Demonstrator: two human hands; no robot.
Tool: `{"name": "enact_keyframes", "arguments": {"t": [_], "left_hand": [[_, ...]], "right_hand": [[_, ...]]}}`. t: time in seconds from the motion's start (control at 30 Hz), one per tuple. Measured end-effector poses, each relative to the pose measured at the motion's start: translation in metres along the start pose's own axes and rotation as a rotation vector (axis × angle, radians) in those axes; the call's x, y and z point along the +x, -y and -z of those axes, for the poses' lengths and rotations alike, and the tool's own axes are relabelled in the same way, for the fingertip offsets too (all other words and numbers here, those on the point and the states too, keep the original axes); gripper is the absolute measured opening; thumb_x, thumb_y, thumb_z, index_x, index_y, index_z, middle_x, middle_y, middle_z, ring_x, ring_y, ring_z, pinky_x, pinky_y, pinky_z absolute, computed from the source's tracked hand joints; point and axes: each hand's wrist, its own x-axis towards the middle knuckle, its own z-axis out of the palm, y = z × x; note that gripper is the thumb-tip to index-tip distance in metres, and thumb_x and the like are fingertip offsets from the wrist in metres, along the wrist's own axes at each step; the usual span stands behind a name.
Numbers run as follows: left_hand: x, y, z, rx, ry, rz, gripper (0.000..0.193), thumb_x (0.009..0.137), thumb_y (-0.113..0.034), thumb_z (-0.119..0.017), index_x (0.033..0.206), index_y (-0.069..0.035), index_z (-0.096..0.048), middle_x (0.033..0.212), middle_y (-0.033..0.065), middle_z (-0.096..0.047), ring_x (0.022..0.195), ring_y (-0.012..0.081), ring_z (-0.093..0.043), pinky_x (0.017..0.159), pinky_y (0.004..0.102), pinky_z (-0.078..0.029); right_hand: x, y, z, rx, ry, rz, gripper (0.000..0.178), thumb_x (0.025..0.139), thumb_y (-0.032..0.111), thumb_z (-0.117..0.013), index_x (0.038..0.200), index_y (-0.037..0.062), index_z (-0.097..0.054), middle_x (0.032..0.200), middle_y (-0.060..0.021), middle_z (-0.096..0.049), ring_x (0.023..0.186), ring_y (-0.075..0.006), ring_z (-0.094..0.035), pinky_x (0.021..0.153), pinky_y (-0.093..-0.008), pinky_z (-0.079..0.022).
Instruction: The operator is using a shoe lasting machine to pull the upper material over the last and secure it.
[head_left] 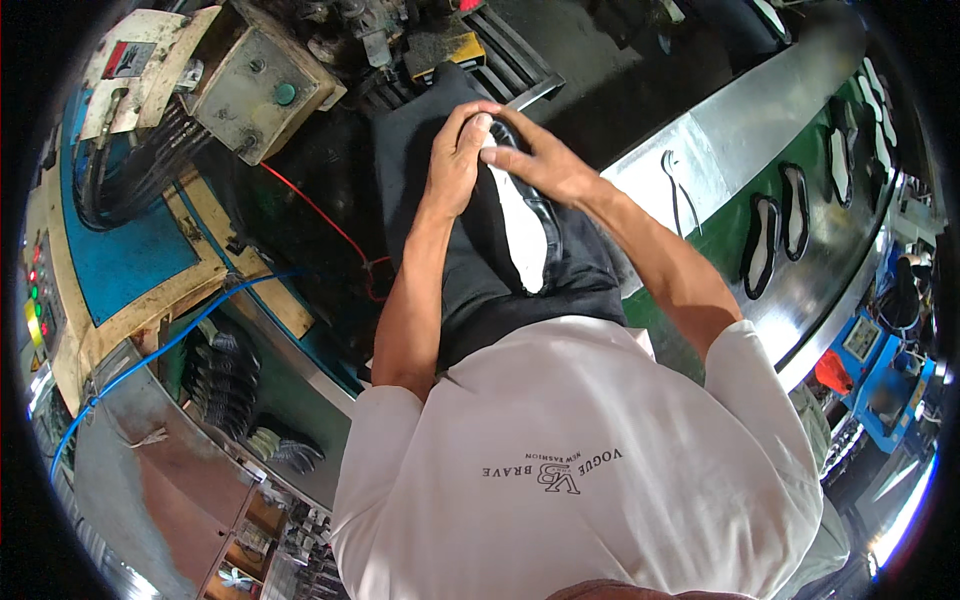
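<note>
A black shoe upper with a white sole-shaped bottom (520, 232) rests on my lap, its white side facing up. My left hand (459, 155) is closed around the far end of it, thumb pressed on the white surface near the tip. From the other side my right hand (540, 158) grips the same end, its thumb lying across the white part and its fingers over the black edge. The near end of the shoe lies against my dark trousers (465, 290). What my fingers press on underneath is hidden.
On the right runs a metal ledge (745, 120) with a slim pincer-like tool (680, 190). Beyond it, several black shoes (762, 245) lie on a green belt (722, 285). At left stand a machine control box (262, 95), a blue hose (165, 345) and a rack of dark shoes (222, 380).
</note>
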Motion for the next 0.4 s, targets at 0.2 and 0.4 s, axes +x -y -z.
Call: {"name": "enact_keyframes", "arguments": {"t": [0.2,0.4], "left_hand": [[0.014,0.012,0.031,-0.012,-0.465,0.233,0.035,0.113,-0.035,-0.056,0.123,-0.005,-0.071,0.115,0.0029,-0.067,0.107,0.0152,-0.058,0.101,0.031,-0.045],[0.048,0.008,0.061,-0.13,-0.246,0.413,0.048,0.111,-0.053,-0.056,0.146,-0.022,-0.069,0.155,0.0064,-0.055,0.144,0.0184,-0.045,0.125,0.0336,-0.027]], "right_hand": [[-0.08,0.063,-0.038,-1.065,0.063,0.194,0.095,0.082,0.035,-0.09,0.164,0.0351,-0.043,0.172,-0.0329,-0.018,0.136,-0.0546,-0.048,0.113,-0.0564,-0.05],[-0.061,0.058,0.002,-1.06,0.045,0.29,0.074,0.082,0.026,-0.087,0.152,0.0247,-0.064,0.174,-0.0293,-0.017,0.127,-0.0447,-0.054,0.109,-0.054,-0.054]]}}
